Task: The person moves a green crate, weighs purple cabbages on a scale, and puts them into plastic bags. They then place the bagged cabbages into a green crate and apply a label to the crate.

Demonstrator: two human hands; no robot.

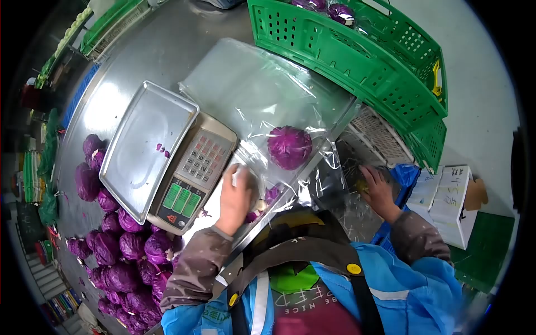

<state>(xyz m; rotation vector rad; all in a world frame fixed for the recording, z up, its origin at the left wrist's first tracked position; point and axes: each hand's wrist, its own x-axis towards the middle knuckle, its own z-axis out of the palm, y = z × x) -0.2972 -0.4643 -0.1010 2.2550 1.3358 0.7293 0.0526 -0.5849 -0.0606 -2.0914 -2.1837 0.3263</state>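
Observation:
A purple cabbage (290, 148) in clear plastic film lies at the table's edge, on a stack of clear plastic bags (234, 84). My left hand (237, 198) is curled and slightly blurred beside the scale, with something white at its fingertips that I cannot make out. Purple leaf scraps (257, 212) lie to its right. My right hand (379, 194) is past the table edge, fingers apart, over crumpled clear plastic film (349, 206). The digital scale (192, 173) has a metal pan (146, 148) holding a few purple scraps.
Many purple cabbages (123, 273) are heaped on the metal table at the lower left. A green crate (346, 61) with wrapped cabbages stands at the upper right. Below it are a white basket (379, 134) and an opened carton with handwriting (449, 195).

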